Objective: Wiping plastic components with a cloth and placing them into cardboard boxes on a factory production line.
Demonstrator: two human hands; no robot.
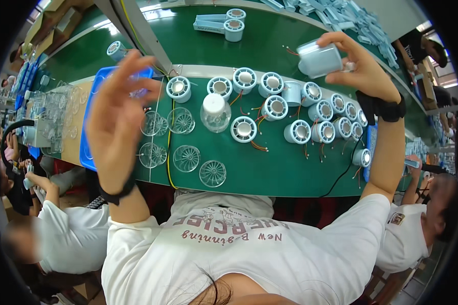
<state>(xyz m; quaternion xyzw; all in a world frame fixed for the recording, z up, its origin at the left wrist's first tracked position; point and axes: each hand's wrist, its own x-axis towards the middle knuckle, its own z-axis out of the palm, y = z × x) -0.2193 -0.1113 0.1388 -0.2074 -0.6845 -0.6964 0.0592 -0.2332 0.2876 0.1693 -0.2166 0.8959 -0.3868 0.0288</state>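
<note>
My right hand [359, 66], raised over the back right of the bench, grips a light-blue cylinder in a clear cover [320, 60] between thumb and fingers. Thin red wires stick out of its left end. My left hand [118, 109] is up over the blue tray [88, 145], blurred by motion, its fingers apart and nothing seen in them. Between my hands, several light-blue round motor housings [276, 108] stand with silver discs facing up and loose wires. Several clear ribbed cups [187, 158] and a clear jar-like piece with a white top [216, 113] are nearer my left hand.
Beyond the divider, light-blue handled units [219, 24] lie on a green belt [275, 30]. A heap of light-blue parts [341, 20] sits at the far right. A yellow cable [170, 147] and a black cable [343, 175] cross the bench. Other people sit on both sides.
</note>
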